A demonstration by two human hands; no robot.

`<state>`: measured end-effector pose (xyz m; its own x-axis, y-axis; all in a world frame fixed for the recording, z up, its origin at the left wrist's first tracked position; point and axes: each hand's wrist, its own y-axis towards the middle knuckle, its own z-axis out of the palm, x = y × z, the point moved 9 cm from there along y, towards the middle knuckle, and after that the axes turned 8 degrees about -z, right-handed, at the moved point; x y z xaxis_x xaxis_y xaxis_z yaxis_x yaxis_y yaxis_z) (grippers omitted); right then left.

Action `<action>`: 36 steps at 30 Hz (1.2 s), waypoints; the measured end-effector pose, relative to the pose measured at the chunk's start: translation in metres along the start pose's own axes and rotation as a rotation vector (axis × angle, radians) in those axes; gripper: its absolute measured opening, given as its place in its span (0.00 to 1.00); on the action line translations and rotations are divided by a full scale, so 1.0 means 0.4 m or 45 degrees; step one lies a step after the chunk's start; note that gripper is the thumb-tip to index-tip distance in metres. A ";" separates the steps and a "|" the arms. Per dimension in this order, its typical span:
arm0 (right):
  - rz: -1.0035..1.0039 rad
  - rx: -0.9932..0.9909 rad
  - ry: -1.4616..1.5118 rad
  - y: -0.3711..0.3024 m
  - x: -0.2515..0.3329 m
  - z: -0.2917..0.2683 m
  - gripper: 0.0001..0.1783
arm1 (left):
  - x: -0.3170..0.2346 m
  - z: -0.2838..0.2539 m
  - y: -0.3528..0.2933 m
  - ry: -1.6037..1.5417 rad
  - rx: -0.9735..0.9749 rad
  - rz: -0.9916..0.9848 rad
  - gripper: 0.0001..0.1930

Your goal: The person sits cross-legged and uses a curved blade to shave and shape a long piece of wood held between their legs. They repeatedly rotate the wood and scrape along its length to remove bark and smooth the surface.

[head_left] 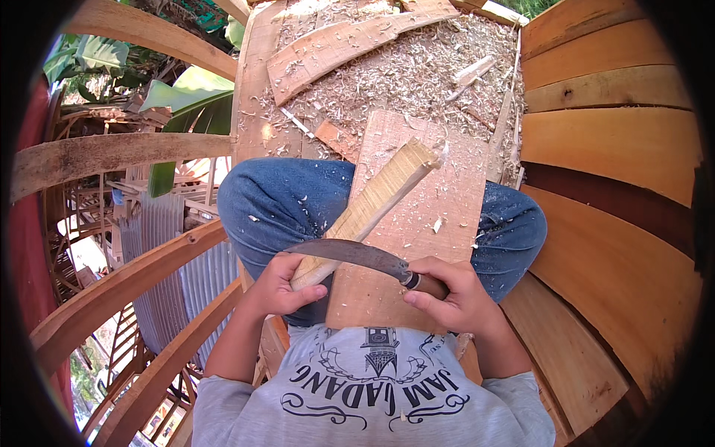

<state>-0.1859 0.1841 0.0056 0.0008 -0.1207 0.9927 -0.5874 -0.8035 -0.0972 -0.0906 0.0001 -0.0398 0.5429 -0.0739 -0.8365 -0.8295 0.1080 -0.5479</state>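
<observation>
My left hand [287,287] is closed round the near end of a pale wooden block [372,197]. The block slants away to the right, and its far end lies over a flat plank [439,216] set across my lap. In my right hand [450,294] is the dark handle of a machete with a curved blade [350,252]. That blade crosses over the block near its held end, its tip reaching to my left hand. Whether the edge touches the wood I cannot tell. Part of the left fingers is hidden behind the block and blade.
Curled wood shavings [417,71] cover much of the floor ahead, around a curved board [350,48] and a small offcut [339,139]. Wooden rails [119,153] run along the left side, with corrugated sheet [164,261] beyond. Broad slats [611,149] wall the right. My jeans-clad legs [275,201] flank the plank.
</observation>
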 end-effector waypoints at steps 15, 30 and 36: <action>0.053 -0.626 0.319 -0.031 -0.042 -0.108 0.16 | -0.008 0.001 0.004 0.033 0.014 0.003 0.22; 0.158 -0.616 0.304 -0.030 -0.053 -0.124 0.13 | -0.016 0.001 0.003 0.012 -0.017 0.016 0.22; 0.209 -0.376 0.263 -0.016 -0.049 -0.045 0.11 | -0.033 -0.001 0.000 0.133 -0.059 0.166 0.23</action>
<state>-0.1967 0.2022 -0.0120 -0.2574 -0.0897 0.9621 -0.7736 -0.5775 -0.2608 -0.0981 0.0005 -0.0287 0.4159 -0.1654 -0.8943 -0.8985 0.0775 -0.4321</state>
